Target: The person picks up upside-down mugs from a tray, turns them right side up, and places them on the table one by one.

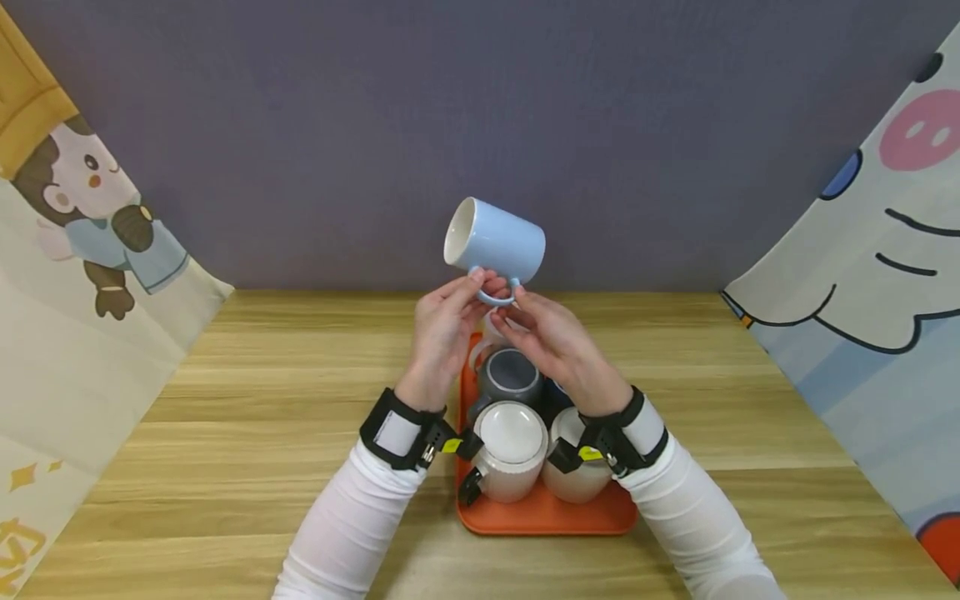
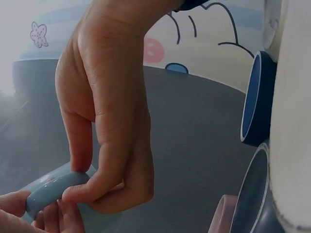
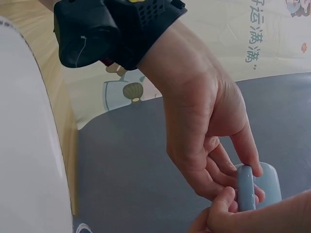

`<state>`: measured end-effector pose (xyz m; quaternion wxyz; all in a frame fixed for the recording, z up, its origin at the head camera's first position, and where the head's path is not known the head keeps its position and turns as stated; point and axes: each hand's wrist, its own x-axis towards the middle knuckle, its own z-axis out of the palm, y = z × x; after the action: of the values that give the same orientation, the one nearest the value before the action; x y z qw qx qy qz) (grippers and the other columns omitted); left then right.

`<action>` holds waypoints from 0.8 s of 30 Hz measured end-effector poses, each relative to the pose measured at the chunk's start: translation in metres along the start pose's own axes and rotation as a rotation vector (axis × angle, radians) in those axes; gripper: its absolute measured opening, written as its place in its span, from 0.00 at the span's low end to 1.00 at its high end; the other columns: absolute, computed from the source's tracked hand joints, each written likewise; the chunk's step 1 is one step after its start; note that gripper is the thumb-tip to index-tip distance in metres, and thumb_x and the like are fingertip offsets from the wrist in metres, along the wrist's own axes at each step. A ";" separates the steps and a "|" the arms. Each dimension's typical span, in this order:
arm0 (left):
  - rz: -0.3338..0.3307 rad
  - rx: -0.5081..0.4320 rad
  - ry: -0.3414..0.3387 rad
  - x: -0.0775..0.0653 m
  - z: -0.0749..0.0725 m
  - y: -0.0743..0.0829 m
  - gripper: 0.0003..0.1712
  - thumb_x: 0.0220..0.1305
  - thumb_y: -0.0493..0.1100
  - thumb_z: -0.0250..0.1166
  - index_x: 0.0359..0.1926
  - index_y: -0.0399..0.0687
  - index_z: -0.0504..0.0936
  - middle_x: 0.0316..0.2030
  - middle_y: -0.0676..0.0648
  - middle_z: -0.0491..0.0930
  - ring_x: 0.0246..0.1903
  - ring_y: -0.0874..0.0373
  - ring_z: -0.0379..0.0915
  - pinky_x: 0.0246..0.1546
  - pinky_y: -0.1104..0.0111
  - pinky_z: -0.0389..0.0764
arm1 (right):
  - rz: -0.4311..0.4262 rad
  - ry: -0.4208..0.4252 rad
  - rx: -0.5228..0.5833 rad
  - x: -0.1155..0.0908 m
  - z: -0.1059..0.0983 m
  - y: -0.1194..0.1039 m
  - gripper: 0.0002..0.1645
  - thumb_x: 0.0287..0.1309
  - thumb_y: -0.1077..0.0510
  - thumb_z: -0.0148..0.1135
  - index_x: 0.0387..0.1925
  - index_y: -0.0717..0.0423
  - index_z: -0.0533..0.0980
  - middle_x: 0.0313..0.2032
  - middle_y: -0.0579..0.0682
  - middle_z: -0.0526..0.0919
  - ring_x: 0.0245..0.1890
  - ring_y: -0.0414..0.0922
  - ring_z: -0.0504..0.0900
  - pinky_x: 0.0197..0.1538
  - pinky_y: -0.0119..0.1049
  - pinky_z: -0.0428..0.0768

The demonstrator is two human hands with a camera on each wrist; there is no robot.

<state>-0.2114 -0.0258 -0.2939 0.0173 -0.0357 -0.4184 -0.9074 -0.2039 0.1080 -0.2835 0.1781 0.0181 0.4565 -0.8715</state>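
A light blue mug [image 1: 501,240] with a white inside is held in the air over the back of the tray. It lies on its side, mouth toward the left and handle [image 1: 497,298] toward me. My left hand [image 1: 442,325] pinches the handle's left end between thumb and fingers. At the other end, the right hand [image 1: 558,342] grips it with thumb and fingertips. From the left wrist, the right hand [image 2: 114,107] shows pinching the blue handle [image 2: 58,189]. The right wrist view has the left hand [image 3: 199,107] with its fingers round the handle [image 3: 246,189].
Below the hands, an orange tray [image 1: 547,521] on the wooden table [image 1: 300,433] carries several mugs: a white one [image 1: 512,454] with a black handle, another whitish one [image 1: 573,479], a dark grey one [image 1: 512,375] and a dark blue one [image 2: 257,99]. A grey wall [image 1: 375,150] stands behind.
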 end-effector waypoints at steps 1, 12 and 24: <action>0.013 -0.007 -0.001 0.001 0.000 0.000 0.09 0.66 0.35 0.59 0.32 0.42 0.85 0.27 0.48 0.85 0.31 0.59 0.83 0.42 0.69 0.81 | 0.007 -0.006 0.000 0.000 0.000 0.000 0.12 0.71 0.56 0.40 0.49 0.58 0.65 0.48 0.52 0.67 0.46 0.41 0.72 0.47 0.25 0.78; 0.062 -0.038 -0.015 0.003 0.005 0.001 0.14 0.64 0.32 0.59 0.23 0.44 0.85 0.23 0.49 0.83 0.24 0.61 0.79 0.36 0.72 0.80 | 0.052 -0.045 -0.039 0.005 -0.001 0.003 0.09 0.72 0.59 0.38 0.44 0.58 0.66 0.42 0.49 0.69 0.43 0.39 0.72 0.46 0.26 0.78; 0.171 0.048 -0.045 0.004 0.001 0.005 0.12 0.63 0.31 0.60 0.23 0.41 0.84 0.23 0.47 0.82 0.24 0.59 0.77 0.36 0.72 0.80 | 0.065 -0.182 -0.274 -0.005 -0.007 -0.017 0.33 0.74 0.50 0.32 0.71 0.66 0.46 0.69 0.66 0.56 0.69 0.58 0.58 0.69 0.47 0.59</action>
<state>-0.2152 -0.0281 -0.2889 0.0864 -0.0913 -0.4357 -0.8913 -0.2059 0.1243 -0.2732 0.2475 -0.0707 0.5522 -0.7930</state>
